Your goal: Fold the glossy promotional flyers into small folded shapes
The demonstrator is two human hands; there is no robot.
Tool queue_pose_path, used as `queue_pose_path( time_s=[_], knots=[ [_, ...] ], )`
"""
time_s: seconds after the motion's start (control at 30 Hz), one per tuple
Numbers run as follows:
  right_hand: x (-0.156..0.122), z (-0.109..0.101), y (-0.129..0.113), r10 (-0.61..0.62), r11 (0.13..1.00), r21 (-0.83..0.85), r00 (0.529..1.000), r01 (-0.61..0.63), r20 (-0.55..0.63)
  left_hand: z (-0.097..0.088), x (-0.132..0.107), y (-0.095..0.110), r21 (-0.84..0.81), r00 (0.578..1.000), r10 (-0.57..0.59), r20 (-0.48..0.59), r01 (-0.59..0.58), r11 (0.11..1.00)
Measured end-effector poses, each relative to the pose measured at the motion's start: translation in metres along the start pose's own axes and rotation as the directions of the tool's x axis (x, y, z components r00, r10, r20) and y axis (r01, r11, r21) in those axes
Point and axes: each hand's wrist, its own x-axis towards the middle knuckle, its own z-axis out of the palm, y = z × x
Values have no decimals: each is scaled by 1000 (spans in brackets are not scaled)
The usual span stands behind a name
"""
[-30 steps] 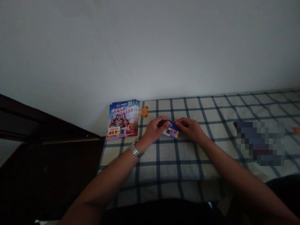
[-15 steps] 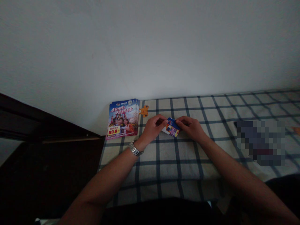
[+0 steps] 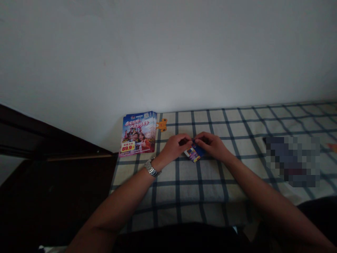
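A small folded flyer [image 3: 194, 154], printed in blue, purple and yellow, is held just above the checked cloth. My left hand [image 3: 178, 144], with a metal watch on its wrist, pinches the upper left of the paper between thumb and forefinger. From the other side my right hand [image 3: 211, 144] grips its upper edge, the thumb lying over the front. Both sets of fingertips nearly meet at the top and cover part of the paper. Left of my hands lies a stack of flyers [image 3: 138, 133], printed side up, against the wall.
The blue-and-white checked cloth [image 3: 168, 182] covers the bed-like surface, which runs along a pale wall [image 3: 184, 63]. An orange bear figure [image 3: 161, 125] shows beside the stack. On the right lies a dark, pixelated object [image 3: 292, 161]. Dark floor [image 3: 79, 189] shows past the left edge.
Both hands have drawn closer together along the top of the folded flyer. Its lower end has shifted slightly toward me. The stack has not moved.
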Motion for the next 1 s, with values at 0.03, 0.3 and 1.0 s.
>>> queue_pose_path(
  time_s=[0.03, 0.3, 1.0],
  knots=[
    [0, 0, -1, -2, 1000, -22, 1000, 2, -1, 1, 0, 0, 6, 1000, -1, 12, 1, 1000],
    [0, -1, -7, -26, 986, -168, 998, 17, -52, 2, 0, -1, 0, 1000, 1, -28, -1, 1000],
    [4, -5, 4, 24, 999, -14, 976, -28, -218, -7, 3, -7, -40, 998, -8, -60, 6, 999]
  ],
)
